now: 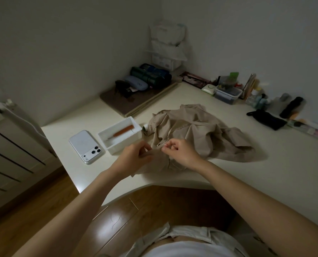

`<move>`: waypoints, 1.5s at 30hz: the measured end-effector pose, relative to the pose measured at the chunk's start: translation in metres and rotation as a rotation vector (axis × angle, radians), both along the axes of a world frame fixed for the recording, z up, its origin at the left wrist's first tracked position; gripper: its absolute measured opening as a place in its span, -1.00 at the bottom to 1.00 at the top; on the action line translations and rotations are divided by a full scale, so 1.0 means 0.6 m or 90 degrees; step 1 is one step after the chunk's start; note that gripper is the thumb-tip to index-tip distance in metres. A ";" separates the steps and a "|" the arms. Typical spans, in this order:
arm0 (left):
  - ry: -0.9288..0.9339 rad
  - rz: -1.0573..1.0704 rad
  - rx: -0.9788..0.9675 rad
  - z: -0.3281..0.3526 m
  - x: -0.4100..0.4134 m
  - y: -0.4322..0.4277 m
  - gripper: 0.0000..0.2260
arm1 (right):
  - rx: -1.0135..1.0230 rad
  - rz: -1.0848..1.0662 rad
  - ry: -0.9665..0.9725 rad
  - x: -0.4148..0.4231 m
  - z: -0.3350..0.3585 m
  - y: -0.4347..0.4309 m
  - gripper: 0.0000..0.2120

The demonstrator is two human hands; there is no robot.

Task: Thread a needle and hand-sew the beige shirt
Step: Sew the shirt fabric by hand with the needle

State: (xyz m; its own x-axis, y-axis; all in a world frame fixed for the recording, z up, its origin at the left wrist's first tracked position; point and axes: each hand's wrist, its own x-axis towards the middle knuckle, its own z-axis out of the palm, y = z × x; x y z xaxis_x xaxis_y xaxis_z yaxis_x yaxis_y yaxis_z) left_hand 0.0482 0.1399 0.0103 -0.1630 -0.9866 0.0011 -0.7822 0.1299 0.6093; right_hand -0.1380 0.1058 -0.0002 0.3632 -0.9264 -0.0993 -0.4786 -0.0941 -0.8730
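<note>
1. Furthest left on my feed, a white phone [86, 146] lies face down on the cream table [228, 173], with its camera end nearest the table's front edge.
2. Just beside the phone stands a white tray [123, 145]. An orange-handled tool [123, 131] lies slantwise inside it.
3. Past the tray's right end I see a small spool [144, 127]. It sits against the edge of the cloth and is partly hidden by it.
4. The left hand [134, 156] comes in from below. Its fingers are curled in, and they pinch a fold at the near edge of the beige shirt [200, 134], holding it slightly off the table.
5. The right hand [180, 152] is close to the left, their fingertips almost meeting over that same fold. Its fingers are tightly curled, with thumb and forefinger nipped on a pale sliver [164, 144]. I cannot tell whether that is the needle or a loop of thread.
6. The shirt lies crumpled in the middle of the table. Most of it is heaped behind and to the right of the hands, and its near corner is gathered under them by the table's curved front edge.
7. Well apart to the right, a black pouch [267, 118] lies flat. Behind it, along the wall, stand a clear lidded box [227, 94] and a row of small bottles.
</note>
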 end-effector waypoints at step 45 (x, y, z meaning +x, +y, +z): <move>0.113 -0.037 0.001 -0.010 0.008 0.025 -0.75 | -0.066 0.142 0.110 0.001 0.021 0.006 -0.83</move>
